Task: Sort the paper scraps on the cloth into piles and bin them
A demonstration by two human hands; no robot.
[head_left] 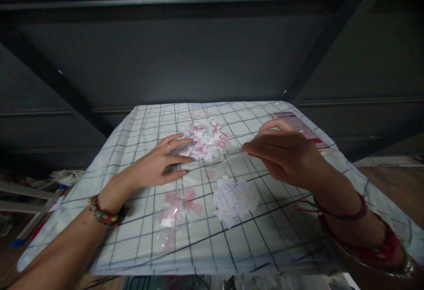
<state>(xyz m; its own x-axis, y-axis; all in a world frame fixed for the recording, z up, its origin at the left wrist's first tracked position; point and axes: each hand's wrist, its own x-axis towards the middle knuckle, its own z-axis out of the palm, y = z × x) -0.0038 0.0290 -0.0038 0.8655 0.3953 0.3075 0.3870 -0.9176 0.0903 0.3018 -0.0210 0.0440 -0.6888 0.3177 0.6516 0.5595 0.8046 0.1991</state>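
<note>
My left hand (162, 160) reaches in from the left with its fingers spread, fingertips at the near-left edge of a mixed pile of white and pink paper scraps (207, 137). My right hand (285, 151) is raised over the right part of the table, thumb and fingers pinched together. A faint, blurred pale streak trails left from its fingertips; what it is I cannot make out. Below and between the hands sits a smaller heap of white paper scraps (236, 199). Left of that heap lie pink, see-through pieces (182, 204), some of them shiny.
A white cloth with dark grid lines (132, 237) covers the table. Behind the right hand a phone (303, 129) with a lit screen lies near the right edge. A dark panelled wall (159, 56) rises at the back. A pale slatted frame (26, 201) stands at the left.
</note>
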